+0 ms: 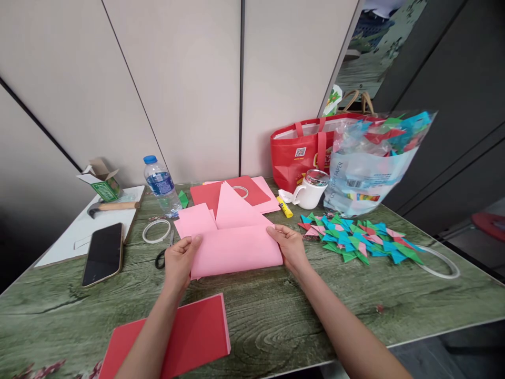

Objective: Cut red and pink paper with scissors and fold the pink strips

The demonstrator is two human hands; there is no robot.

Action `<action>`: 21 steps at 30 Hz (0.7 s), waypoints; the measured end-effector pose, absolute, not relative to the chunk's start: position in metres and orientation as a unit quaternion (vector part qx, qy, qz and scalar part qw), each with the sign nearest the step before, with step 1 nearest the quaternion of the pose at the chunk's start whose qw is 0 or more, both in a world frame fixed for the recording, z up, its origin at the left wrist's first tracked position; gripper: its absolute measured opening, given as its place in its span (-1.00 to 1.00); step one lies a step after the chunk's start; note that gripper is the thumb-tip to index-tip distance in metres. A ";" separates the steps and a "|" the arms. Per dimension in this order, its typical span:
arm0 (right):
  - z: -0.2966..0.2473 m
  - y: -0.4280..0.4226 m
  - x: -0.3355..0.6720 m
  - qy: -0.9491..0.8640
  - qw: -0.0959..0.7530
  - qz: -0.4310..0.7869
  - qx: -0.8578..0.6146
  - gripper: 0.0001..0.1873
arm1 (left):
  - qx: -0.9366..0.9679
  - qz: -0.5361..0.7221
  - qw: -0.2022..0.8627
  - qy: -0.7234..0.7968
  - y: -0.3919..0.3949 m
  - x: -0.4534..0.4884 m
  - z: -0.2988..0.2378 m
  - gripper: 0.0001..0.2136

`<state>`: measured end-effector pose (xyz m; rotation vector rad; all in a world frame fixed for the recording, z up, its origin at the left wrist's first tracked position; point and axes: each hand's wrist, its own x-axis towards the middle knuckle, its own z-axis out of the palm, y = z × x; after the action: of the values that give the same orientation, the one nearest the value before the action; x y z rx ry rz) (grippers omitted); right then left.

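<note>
A folded sheet of pink paper spans the space between my two hands, just above the table. My left hand pinches its left end with the thumb on top. At the right end, my right hand grips the upper corner between thumb and fingers. Behind the sheet lie other pink pieces, among them a pointed triangle and a small rectangle. Black-handled scissors are partly hidden by my left hand. Under my left forearm rests a stack of red and pink paper.
Left: phone, hammer, green box, tape roll, water bottle. Behind: red paper, glue stick, white mug, red bag. Right: folded paper pieces, white ring, plastic bag.
</note>
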<state>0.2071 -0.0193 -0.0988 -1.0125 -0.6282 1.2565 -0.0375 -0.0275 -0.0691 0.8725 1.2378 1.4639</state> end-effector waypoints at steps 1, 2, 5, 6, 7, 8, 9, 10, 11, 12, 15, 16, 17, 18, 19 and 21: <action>-0.099 -0.019 0.207 -0.274 0.649 0.553 -0.445 -0.69 | 0.354 0.611 0.490 0.511 -0.027 -0.038 -0.069 -0.69; -0.099 -0.019 0.207 -0.272 0.650 0.552 -0.446 -0.69 | 0.347 0.619 0.484 0.512 -0.026 -0.038 -0.070 -0.70; -0.100 -0.018 0.208 -0.275 0.650 0.551 -0.446 -0.69 | 0.331 0.640 0.470 0.510 -0.025 -0.039 -0.069 -0.72; -0.100 -0.018 0.208 -0.279 0.649 0.550 -0.445 -0.69 | 0.331 0.642 0.468 0.510 -0.024 -0.039 -0.069 -0.72; -0.100 -0.018 0.207 -0.283 0.648 0.549 -0.445 -0.69 | 0.332 0.642 0.467 0.510 -0.024 -0.039 -0.069 -0.73; -0.100 -0.019 0.207 -0.288 0.647 0.547 -0.446 -0.69 | 0.335 0.642 0.464 0.510 -0.024 -0.040 -0.069 -0.74; -0.100 -0.019 0.207 -0.293 0.647 0.543 -0.448 -0.69 | 0.338 0.643 0.461 0.510 -0.024 -0.040 -0.069 -0.74; -0.100 -0.019 0.207 -0.297 0.648 0.539 -0.449 -0.70 | 0.341 0.645 0.457 0.509 -0.024 -0.040 -0.069 -0.74; -0.099 -0.019 0.207 -0.301 0.649 0.534 -0.450 -0.70 | 0.343 0.647 0.452 0.508 -0.023 -0.039 -0.069 -0.74; -0.099 -0.019 0.207 -0.305 0.651 0.531 -0.450 -0.71 | 0.344 0.652 0.449 0.505 -0.023 -0.039 -0.069 -0.74; -0.097 -0.018 0.210 -0.321 0.647 0.529 -0.445 -0.75 | 0.350 0.663 0.435 0.498 -0.022 -0.040 -0.072 -0.77; -0.096 -0.018 0.211 -0.328 0.642 0.532 -0.443 -0.76 | 0.359 0.664 0.427 0.498 -0.022 -0.040 -0.073 -0.79; -0.095 -0.018 0.213 -0.336 0.638 0.535 -0.441 -0.78 | 0.375 0.661 0.417 0.498 -0.022 -0.041 -0.074 -0.80; -0.095 -0.018 0.216 -0.344 0.633 0.538 -0.438 -0.79 | 0.396 0.655 0.405 0.500 -0.021 -0.042 -0.075 -0.82; -0.093 -0.018 0.218 -0.353 0.628 0.540 -0.435 -0.80 | 0.422 0.647 0.390 0.502 -0.021 -0.043 -0.076 -0.84; -0.091 -0.018 0.225 -0.371 0.616 0.547 -0.428 -0.81 | 0.484 0.626 0.354 0.498 -0.022 -0.045 -0.074 -0.87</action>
<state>0.2249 -0.0180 -0.0908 -0.9866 -0.8541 1.2597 -0.0451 -0.0218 -0.0740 1.2504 1.2880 1.6192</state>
